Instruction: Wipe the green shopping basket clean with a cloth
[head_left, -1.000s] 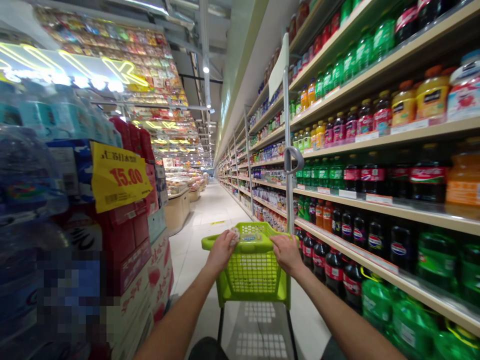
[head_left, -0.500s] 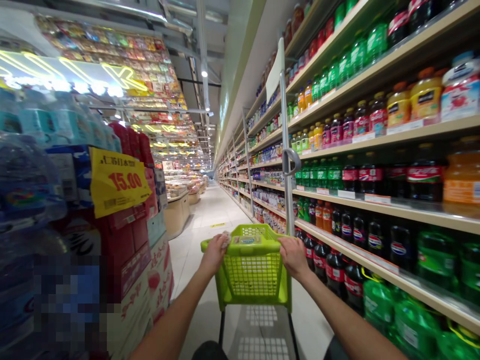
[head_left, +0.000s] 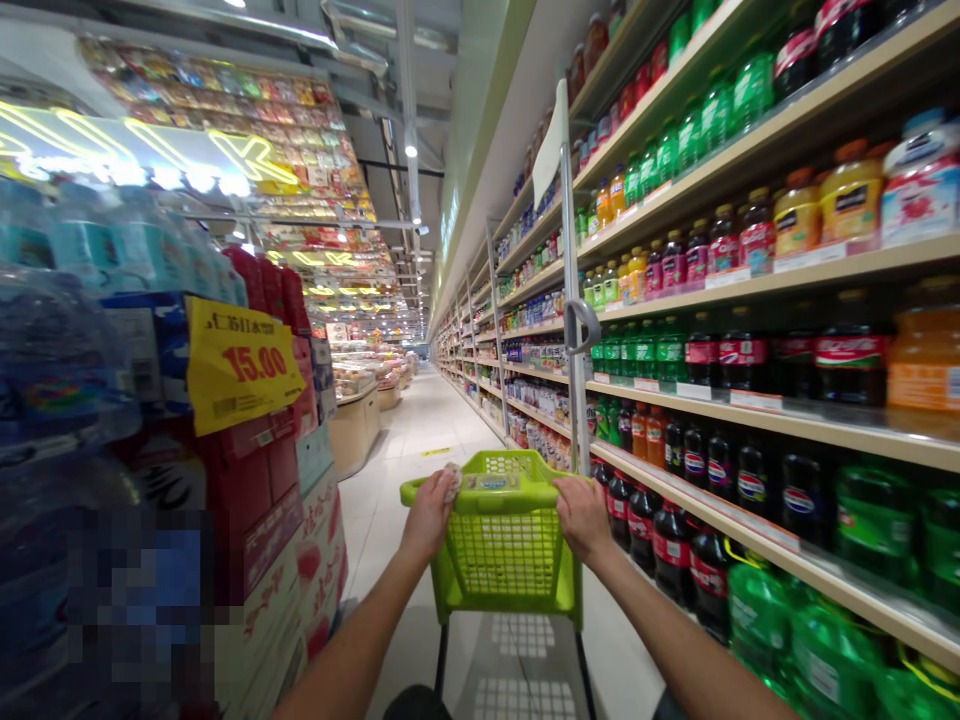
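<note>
A lime-green shopping cart (head_left: 510, 560) stands straight in front of me. My left hand (head_left: 430, 512) is wrapped round the left part of its handle, with a small whitish crumpled piece, perhaps tissue, (head_left: 452, 482) showing by the fingers. On the right part of the handle, my right hand (head_left: 583, 515) is closed in a grip. A small label (head_left: 491, 482) sits on the handle between the two hands. The inside of the basket is mostly hidden by its near wall.
Along the right run tall shelves (head_left: 690, 400) of bottled drinks, with a grey upright post (head_left: 574, 290) close to the cart. Stacked drink packs and cartons with a yellow price sign (head_left: 244, 362) line the left. A pale tiled aisle (head_left: 420, 410) stretches ahead, past wooden display bins (head_left: 354, 435).
The view has shifted very slightly, with the left stack and price sign a little further right. Both hands keep their hold on the cart handle.
</note>
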